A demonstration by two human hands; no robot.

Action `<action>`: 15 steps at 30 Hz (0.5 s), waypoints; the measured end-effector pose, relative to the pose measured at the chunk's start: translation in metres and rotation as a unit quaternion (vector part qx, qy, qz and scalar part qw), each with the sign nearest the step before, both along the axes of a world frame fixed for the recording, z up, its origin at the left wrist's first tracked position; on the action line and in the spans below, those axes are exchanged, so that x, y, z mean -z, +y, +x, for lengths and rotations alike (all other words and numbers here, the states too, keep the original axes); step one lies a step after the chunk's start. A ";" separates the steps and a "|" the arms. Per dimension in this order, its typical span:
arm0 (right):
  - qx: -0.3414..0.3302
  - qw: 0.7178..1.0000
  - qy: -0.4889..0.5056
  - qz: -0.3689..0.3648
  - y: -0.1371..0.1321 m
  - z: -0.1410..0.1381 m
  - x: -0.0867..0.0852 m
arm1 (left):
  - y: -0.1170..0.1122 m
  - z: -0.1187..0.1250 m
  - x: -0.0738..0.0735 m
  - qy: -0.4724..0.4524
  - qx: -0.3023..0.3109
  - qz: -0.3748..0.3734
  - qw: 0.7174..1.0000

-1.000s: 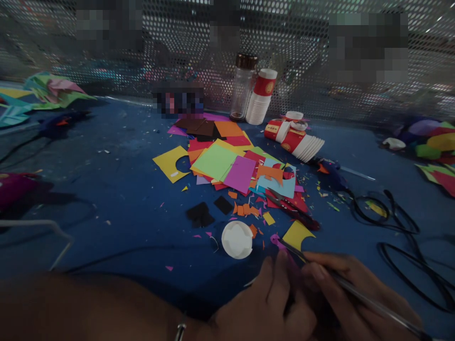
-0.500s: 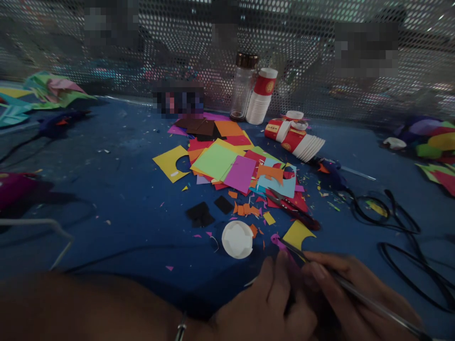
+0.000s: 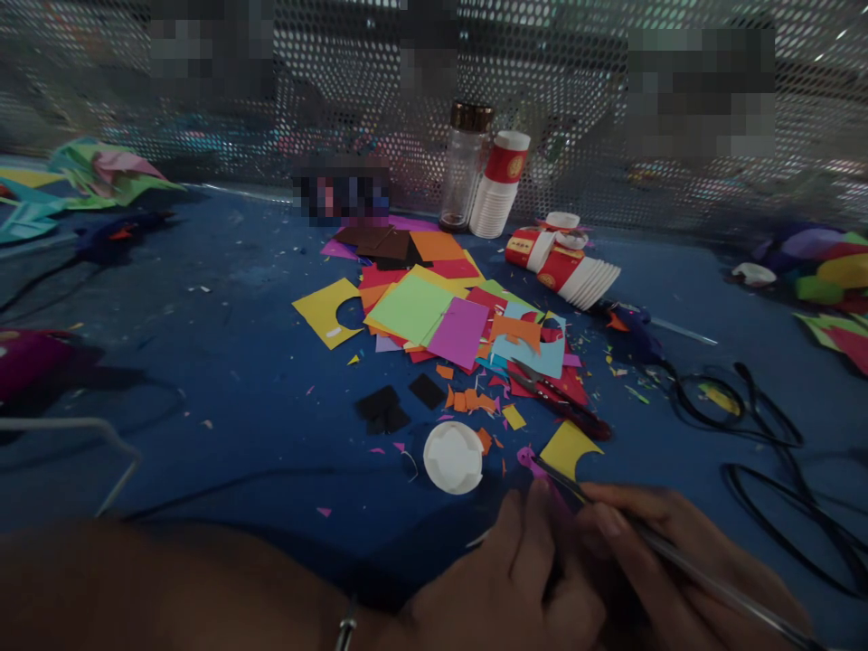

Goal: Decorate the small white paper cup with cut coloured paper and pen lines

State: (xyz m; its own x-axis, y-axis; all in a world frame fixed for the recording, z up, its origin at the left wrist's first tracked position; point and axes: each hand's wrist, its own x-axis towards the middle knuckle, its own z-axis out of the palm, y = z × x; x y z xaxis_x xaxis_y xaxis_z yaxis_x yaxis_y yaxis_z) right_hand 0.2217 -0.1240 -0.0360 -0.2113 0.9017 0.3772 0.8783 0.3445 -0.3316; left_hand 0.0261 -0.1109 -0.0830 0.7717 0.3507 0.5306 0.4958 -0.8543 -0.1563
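My right hand (image 3: 678,570) is closed round a thin pen (image 3: 684,565) whose tip rests on a small magenta paper piece (image 3: 533,463) on the blue table (image 3: 223,362). My left hand (image 3: 515,579) lies beside it with fingers curled and pressed down near that same piece; what is under them is hidden. A yellow paper scrap (image 3: 568,446) lies just beyond the pen tip. A white round paper-cup bottom (image 3: 453,457) sits to the left of the tip. Red-handled scissors (image 3: 562,402) lie a little farther back.
A heap of coloured paper sheets (image 3: 440,307) fills the middle. Behind stand a clear bottle (image 3: 465,167), stacked red-and-white paper cups (image 3: 500,185) and a fallen cup stack (image 3: 566,267). A glue gun (image 3: 630,330) with black cable (image 3: 766,434) lies right. Perforated metal screen (image 3: 576,136) closes the back.
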 end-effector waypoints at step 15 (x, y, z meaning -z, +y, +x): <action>-0.008 1.000 -0.014 0.005 -0.001 0.003 0.003 | -0.004 0.001 0.005 -0.012 -0.018 -0.011 1.000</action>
